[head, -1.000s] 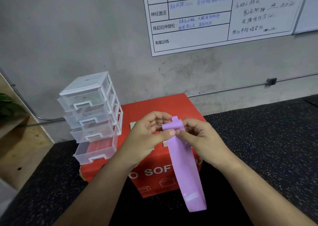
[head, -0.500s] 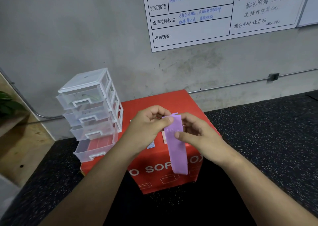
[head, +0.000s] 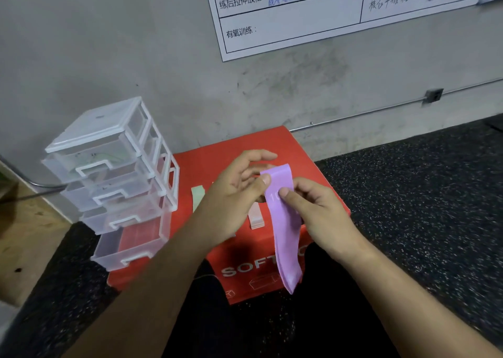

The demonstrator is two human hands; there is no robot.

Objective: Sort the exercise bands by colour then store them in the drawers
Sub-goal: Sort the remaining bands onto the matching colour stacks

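Head view: left hand [head: 231, 191] and right hand [head: 318, 213] pinch the purple band [head: 287, 238], apparently folding it; next, stow it in a drawer [head: 128, 248].

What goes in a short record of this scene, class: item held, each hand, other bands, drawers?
Item held: purple band, hanging from both hands
Left hand: thumb on the band's upper edge
Right hand: pinches the band just below
Other bands: green band and pink band, lying on the red box
Drawers: clear drawer unit at the box's left end, bottom drawer pulled out farthest
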